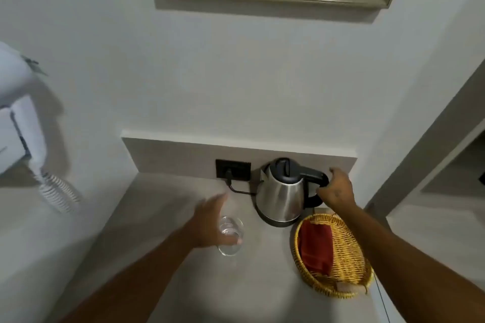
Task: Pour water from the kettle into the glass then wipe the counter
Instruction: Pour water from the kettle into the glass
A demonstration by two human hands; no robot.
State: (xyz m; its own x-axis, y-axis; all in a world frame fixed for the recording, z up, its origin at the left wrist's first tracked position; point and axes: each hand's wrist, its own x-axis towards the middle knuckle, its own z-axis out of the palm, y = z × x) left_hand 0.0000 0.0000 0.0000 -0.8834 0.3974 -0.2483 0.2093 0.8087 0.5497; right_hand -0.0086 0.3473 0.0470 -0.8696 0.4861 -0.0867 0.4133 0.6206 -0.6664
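My kettle [282, 193] stands on its base at the back of the counter [168, 217], against the low backsplash, and everything else I place from it. My right hand [337, 189] is on the far side of its black handle [312, 178], the fingers curling around it; I judge the grip closing on the handle, though the kettle has not left its base. My left hand [210, 225] is in front of the kettle and to the left, spread open beside the glass [230, 236], the thumb lying across the near rim (the hand is blurred, so I cannot say whether it presses the glass or only brushes it). The glass stands upright, apart from the kettle, and looks empty as far as I can make out. A cord runs from the kettle's base to the dark wall socket [233, 169] just left of it. In front and to the right, close to the base, sits a wicker basket [349, 278] with a red cloth [316, 246] folded inside, likely what I will wipe with. So this is the first step: taking hold. Next I must lift the kettle straight off its base, swing the spout toward the glass, and steady the glass while tilting slowly.
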